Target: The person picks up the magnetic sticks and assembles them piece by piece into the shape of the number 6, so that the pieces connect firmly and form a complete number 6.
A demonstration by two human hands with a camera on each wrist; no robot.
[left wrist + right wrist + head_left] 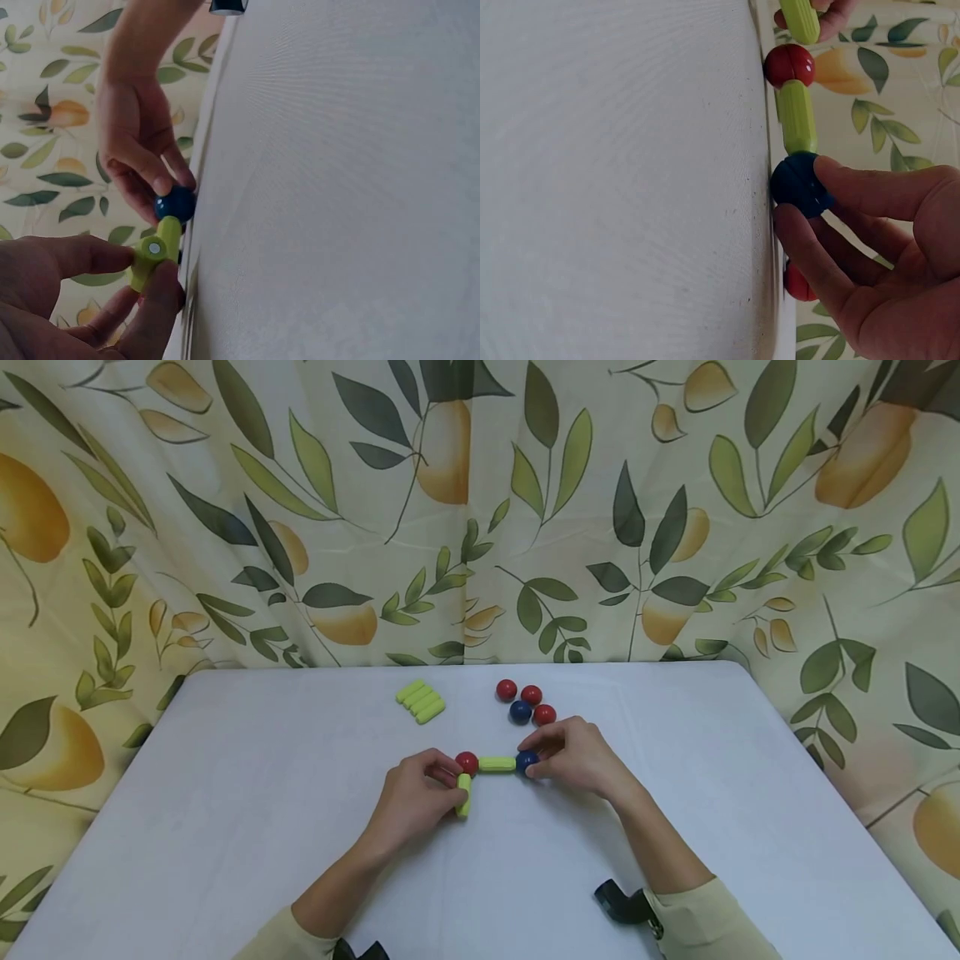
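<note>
My left hand pinches a short lime-green rod between thumb and fingers; its pale round end faces the left wrist camera. The rod's far end meets a red ball, which the left fingertips also reach. From that ball a second green rod runs sideways to a dark blue ball. My right hand grips the blue ball with thumb and fingertips. Together the rods and balls form an L shape low over the white table.
Several green rods lie side by side toward the table's back edge. To their right sit loose red balls and one blue ball, just beyond the right hand. A leaf-patterned curtain hangs behind the table.
</note>
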